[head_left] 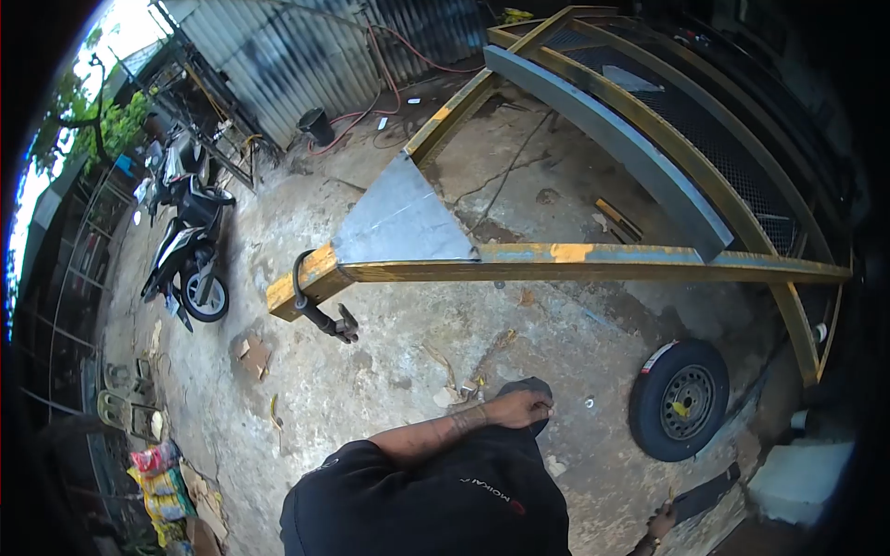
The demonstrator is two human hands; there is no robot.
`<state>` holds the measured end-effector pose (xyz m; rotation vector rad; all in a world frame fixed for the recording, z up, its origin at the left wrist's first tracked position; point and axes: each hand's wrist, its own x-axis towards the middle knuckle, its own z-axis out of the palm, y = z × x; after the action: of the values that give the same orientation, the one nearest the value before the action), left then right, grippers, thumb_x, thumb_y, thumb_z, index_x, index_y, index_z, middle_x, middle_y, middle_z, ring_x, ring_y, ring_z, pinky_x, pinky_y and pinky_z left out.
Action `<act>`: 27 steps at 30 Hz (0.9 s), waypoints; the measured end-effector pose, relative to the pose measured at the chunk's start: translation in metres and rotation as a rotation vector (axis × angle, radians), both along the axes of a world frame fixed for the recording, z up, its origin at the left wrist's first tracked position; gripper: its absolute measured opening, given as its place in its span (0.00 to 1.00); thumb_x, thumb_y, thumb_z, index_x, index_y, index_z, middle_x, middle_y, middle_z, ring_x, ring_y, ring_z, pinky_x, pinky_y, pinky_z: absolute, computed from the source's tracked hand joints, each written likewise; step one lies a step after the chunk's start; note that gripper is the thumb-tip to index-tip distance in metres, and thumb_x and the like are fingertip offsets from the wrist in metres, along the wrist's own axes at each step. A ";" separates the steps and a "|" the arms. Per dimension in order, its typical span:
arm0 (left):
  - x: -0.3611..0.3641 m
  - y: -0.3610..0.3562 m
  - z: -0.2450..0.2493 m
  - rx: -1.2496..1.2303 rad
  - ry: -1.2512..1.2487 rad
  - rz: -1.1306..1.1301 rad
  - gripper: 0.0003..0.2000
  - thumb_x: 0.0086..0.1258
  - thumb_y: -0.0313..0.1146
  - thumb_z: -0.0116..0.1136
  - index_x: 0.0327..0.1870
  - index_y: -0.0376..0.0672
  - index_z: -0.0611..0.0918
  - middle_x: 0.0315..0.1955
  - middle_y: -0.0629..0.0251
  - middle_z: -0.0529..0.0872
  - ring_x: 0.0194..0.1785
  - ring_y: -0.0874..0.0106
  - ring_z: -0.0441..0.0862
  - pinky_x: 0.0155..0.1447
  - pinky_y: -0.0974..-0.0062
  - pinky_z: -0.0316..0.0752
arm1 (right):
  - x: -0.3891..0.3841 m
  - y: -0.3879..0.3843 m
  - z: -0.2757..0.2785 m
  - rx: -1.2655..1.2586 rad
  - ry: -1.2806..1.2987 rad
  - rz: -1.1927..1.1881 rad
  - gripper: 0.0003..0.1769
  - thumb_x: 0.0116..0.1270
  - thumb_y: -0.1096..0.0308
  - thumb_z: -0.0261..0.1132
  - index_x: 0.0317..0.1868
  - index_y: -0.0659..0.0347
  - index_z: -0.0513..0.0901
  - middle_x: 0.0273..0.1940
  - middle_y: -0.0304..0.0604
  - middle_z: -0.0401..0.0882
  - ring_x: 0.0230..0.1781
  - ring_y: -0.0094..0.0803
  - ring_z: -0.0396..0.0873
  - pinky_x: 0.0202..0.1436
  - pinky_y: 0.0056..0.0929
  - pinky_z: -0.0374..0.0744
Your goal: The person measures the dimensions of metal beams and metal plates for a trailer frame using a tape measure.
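Note:
My left arm reaches across the front of my black shirt. The left hand (521,408) has curled fingers beside a dark grey shape (528,384), perhaps my knee; what the fingers hold, if anything, is hidden. At the lower right, my right hand (662,522) grips the near end of a dark flat strip (706,493), which points away to the right. A small yellowish thing shows at its fingers. Ahead stands a yellow-brown steel frame (519,269) with a grey triangular plate (404,213) at its pointed end. A dark clamp-like tool (315,310) hangs around that end.
A spare wheel (681,400) is right of my left hand. A curved grey beam (612,139) lies across the frame. Motorcycles (190,232) stand at the left, near colourful bags (159,486). A black bucket (316,126) and red hose lie by the corrugated wall. Cardboard scraps litter the concrete.

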<state>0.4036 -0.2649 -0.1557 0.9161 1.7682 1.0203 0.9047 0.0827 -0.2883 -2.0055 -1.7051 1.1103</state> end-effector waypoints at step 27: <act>-0.171 0.321 0.178 0.164 -0.168 0.862 0.41 0.70 0.56 0.56 0.70 0.29 0.59 0.48 0.51 0.81 0.53 0.65 0.80 0.60 0.70 0.73 | -0.599 0.249 0.326 -0.591 0.624 1.501 0.43 0.72 0.40 0.49 0.69 0.75 0.59 0.60 0.62 0.71 0.58 0.41 0.75 0.63 0.38 0.71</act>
<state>0.2322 0.0558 0.0221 0.1015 1.9765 1.7366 0.3058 0.3316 0.0378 0.0282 -2.5054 2.4503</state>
